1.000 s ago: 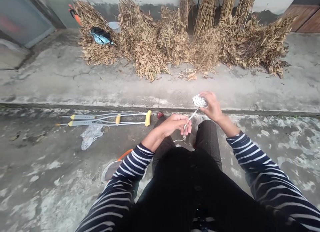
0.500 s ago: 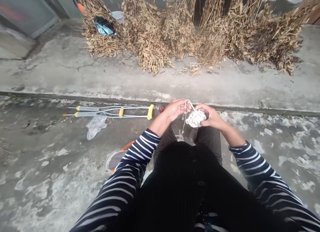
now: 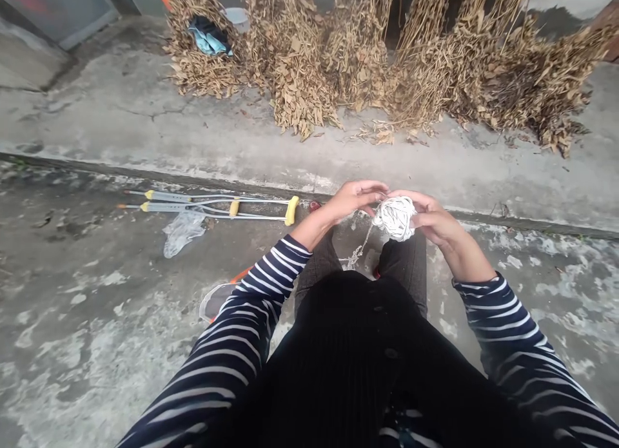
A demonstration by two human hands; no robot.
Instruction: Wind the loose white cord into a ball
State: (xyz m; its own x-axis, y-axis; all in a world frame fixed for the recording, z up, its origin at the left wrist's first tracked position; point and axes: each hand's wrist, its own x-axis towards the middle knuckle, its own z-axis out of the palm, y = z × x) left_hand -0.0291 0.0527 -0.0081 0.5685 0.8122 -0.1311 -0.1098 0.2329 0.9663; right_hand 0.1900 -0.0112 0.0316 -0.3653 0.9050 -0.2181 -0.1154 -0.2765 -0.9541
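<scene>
I see the right hand (image 3: 438,221) cupping the white ball of wound string (image 3: 397,217) above the knees, fingers curled around it. The left hand (image 3: 355,198) has closed in from half a second ago and now touches the ball's top, fingers laid together. Whether they pinch the strand, I cannot tell. A loose string tail (image 3: 358,253) dangles toward the concrete floor (image 3: 120,319).
</scene>
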